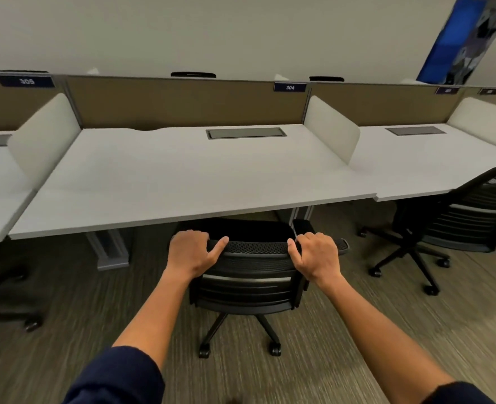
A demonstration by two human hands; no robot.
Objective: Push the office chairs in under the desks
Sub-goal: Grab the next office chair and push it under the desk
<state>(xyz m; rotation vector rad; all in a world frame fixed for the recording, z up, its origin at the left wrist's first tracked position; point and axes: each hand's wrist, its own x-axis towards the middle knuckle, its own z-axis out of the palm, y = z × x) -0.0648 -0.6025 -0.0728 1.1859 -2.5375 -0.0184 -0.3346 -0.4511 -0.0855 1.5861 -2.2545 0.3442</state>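
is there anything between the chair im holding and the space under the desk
Nothing visible blocks it. Both hands, left hand and right hand, grip the backrest top of the chair, whose seat already sits under the desk edge. The desk legs stand off to either side. The space further under is in shadow.

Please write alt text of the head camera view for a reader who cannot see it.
A person's left hand and right hand grip the top of a black office chair, its seat partly under a white desk. Another black chair stands at the desk to the right.
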